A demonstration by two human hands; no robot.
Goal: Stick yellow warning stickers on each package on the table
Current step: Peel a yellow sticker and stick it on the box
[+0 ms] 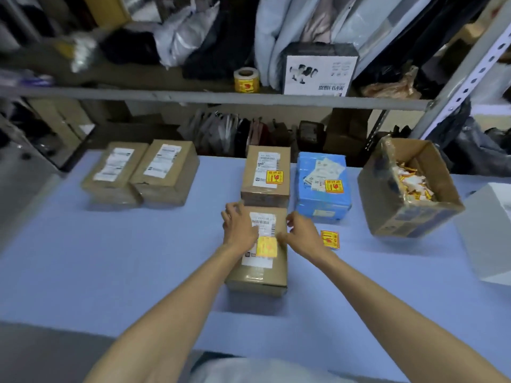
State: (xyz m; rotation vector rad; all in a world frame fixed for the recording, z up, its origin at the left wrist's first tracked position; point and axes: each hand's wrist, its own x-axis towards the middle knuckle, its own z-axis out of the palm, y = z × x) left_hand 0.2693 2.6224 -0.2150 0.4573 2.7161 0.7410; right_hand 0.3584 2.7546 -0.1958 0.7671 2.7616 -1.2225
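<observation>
A brown cardboard package (258,275) lies on the blue table (110,258) in front of me, with a yellow sticker (266,246) on its white label. My left hand (238,225) rests on the package's top left, fingers spread. My right hand (300,233) touches the package's right edge beside the sticker. Behind it stand a brown package (266,175) and a blue package (322,183), each bearing a yellow sticker. Two brown packages (114,172) (166,171) at the far left show only white labels. A loose yellow sticker (330,239) lies on the table by my right wrist.
An open cardboard box (409,189) holding many sticker scraps stands at the right. A white box (489,230) sits at the right edge. A roll of yellow stickers (246,80) stands on the shelf (193,95) behind the table.
</observation>
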